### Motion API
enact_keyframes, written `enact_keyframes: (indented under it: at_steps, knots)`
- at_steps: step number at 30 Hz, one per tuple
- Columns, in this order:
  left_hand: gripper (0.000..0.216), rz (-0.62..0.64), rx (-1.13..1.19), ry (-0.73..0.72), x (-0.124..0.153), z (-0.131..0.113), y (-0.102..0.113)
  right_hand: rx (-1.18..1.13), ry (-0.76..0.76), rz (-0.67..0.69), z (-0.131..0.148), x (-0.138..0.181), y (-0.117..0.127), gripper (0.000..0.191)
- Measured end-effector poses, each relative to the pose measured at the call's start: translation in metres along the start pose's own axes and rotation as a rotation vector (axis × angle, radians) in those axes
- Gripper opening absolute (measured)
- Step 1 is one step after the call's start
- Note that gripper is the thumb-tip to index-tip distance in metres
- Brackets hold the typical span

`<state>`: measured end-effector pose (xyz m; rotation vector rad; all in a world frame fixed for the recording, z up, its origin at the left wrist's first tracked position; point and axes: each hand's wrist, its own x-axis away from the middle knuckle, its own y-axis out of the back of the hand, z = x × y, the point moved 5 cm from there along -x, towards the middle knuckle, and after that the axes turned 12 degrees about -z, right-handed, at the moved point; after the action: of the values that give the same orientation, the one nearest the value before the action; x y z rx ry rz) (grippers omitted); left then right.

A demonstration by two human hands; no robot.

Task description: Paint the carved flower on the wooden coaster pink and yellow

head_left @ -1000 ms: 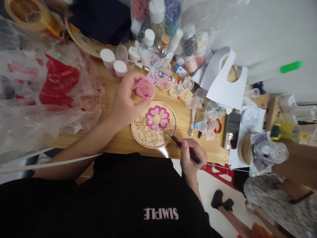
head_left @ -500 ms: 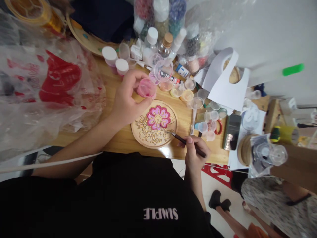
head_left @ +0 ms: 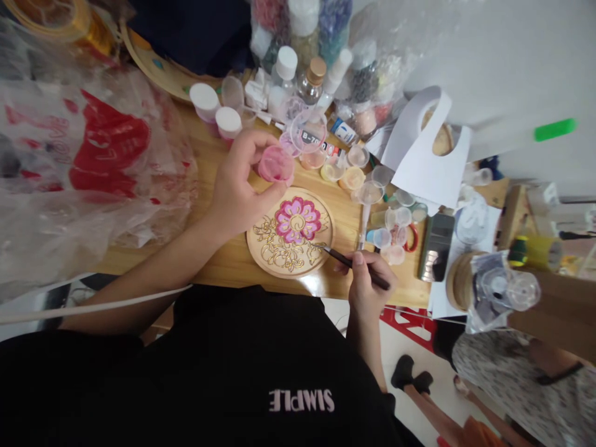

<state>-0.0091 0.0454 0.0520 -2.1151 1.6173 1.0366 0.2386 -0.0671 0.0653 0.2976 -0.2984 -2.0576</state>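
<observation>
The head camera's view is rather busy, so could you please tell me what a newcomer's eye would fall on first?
Probably the pink flower on the round wooden board, near the picture's middle. Just above it, the left hand holds a small pink cup, while at lower right the right hand holds a dark-handled tool. The red print on the plastic bag at far left also stands out.

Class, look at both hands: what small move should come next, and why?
I'd probably have the right hand guide the dark-handled tool to the pink flower's lower petals: its tip is just beyond them, over the round wooden disc, while the left hand holds the pink cup close by. Whether the tip touches the disc isn't clear.
</observation>
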Motion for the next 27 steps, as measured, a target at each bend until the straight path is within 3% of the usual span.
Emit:
enact_keyframes:
  at_steps: [6, 16, 23, 27]
  knots:
    - [0.041, -0.006, 0.016, 0.067, 0.002, 0.002, 0.000, 0.012, -0.004, -0.039, -0.002, 0.002, 0.006, 0.032]
    - [0.040, 0.005, 0.018, 0.018, 0.001, -0.001, -0.001, -0.017, -0.008, -0.041, 0.001, 0.004, 0.005, 0.031]
    - [0.041, -0.004, 0.009, 0.027, 0.002, -0.002, -0.001, -0.240, -0.287, -0.184, -0.026, 0.008, -0.003, 0.044]
    - [0.039, -0.014, 0.049, 0.158, 0.002, 0.000, -0.001, -0.283, -0.358, -0.229, -0.033, 0.009, -0.006, 0.046]
